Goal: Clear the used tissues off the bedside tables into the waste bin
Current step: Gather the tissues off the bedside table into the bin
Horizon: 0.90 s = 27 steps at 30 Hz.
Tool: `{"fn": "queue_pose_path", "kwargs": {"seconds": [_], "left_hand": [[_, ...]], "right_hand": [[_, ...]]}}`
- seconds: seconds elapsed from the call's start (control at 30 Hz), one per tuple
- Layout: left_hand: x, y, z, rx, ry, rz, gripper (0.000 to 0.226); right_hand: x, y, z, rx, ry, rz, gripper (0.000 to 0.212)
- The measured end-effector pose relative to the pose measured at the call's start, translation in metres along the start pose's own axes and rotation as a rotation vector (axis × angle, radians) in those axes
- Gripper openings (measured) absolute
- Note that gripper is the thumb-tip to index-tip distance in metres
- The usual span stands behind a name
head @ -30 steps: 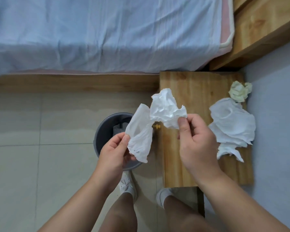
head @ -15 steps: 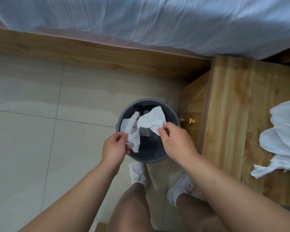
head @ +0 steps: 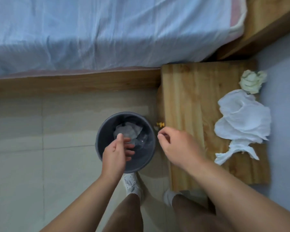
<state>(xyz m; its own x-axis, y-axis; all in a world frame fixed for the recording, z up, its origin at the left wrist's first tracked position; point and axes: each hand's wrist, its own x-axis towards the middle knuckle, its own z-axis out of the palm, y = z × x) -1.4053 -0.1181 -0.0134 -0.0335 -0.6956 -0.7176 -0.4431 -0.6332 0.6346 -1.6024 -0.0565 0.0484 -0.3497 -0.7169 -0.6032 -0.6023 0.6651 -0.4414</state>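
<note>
Head view:
Left hand [head: 118,152]: over the mouth of the waste bin [head: 146,151], fingers loose and spread — nothing in them.
Right hand [head: 176,146]: between the bin and the bedside table [head: 187,97], fingers loosely curled, empty.
Bin: grey and round, on the floor tiles just beside the table; a crumpled tissue [head: 127,130] lies inside.
Table: wooden; a large white tissue [head: 243,118] lies along its right side — a yellowish wad [head: 251,81] sits against its far end.

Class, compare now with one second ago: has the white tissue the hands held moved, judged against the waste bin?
Yes. The tissue, then held above the rim of the waste bin, now lies down inside it.
</note>
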Motion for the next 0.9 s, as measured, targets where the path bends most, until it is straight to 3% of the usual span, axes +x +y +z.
{"fn": "queue_pose_path", "kwargs": {"seconds": [0.13,0.2,0.27,0.37,0.5,0.67,0.77,0.83,0.9], "left_hand": [[-0.022,0.052,0.067,0.124,-0.150,0.211,0.042],[-0.031,0.075,0.106,0.295,-0.243,0.343,0.037],[-0.040,0.092,0.145,0.498,-0.322,0.466,0.026],[-0.053,0.103,0.194,0.732,-0.411,0.609,0.026],[-0.058,0.104,0.238,0.970,-0.402,0.829,0.054],[-0.051,0.112,0.278,1.215,-0.405,1.015,0.079],[-0.046,0.119,0.285,1.220,-0.391,1.042,0.048],[-0.041,0.121,0.283,1.117,-0.380,1.003,0.027],[-0.040,0.121,0.278,1.010,-0.362,0.934,0.025]], "right_hand": [[-0.019,0.063,-0.064,0.136,0.285,0.075,0.021],[-0.025,0.098,-0.090,0.169,0.464,0.117,0.017],[-0.027,0.132,-0.110,0.144,0.580,0.170,0.028],[-0.024,0.173,-0.126,0.070,0.526,0.265,0.054],[-0.014,0.201,-0.123,-0.055,0.376,0.330,0.093],[-0.020,0.216,-0.104,-0.006,0.378,0.386,0.121],[-0.028,0.224,-0.095,0.002,0.379,0.382,0.120],[-0.033,0.226,-0.093,0.025,0.413,0.389,0.107],[-0.035,0.226,-0.095,0.068,0.431,0.396,0.085]]}}
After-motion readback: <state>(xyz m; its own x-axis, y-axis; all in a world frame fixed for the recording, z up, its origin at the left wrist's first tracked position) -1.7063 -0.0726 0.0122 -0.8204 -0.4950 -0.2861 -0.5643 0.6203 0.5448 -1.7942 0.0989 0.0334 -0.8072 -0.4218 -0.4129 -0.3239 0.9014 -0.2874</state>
